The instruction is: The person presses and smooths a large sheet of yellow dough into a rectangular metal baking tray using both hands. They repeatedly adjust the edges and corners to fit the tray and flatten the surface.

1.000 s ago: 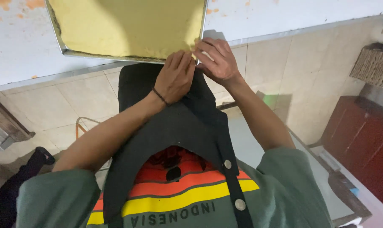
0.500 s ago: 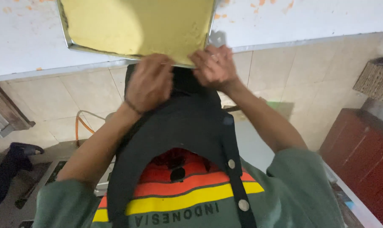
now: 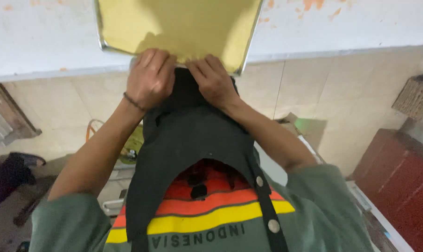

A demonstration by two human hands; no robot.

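1. The left hand [image 3: 148,79] and right hand [image 3: 214,80] now sit close together at the near edge of the metal tray [image 3: 108,44]; half a second ago they were set a little wider apart, and a second ago they sat lower and further right in the view.
2. The left fingers [image 3: 155,58] are curled shut, knuckles up, over the tray's near rim. I cannot tell how much of the rim is actually pinched, since the fingertips are hidden underneath.
3. The right fingers [image 3: 206,65] are likewise bent and closed against the rim, just beside the left fingers and nearly touching them.
4. The yellow sheet [image 3: 178,23] of dough or batter fills the tray just beyond the fingertips, flat and unbroken.
5. The tray rests on the white table [image 3: 43,37], its near edge reaching the table's edge where the fingers meet it. It now fills more of the view than before, which suggests the head has leaned closer.
6. Directly under the wrists hangs the black apron [image 3: 192,140], its top bunched just behind the fingers.
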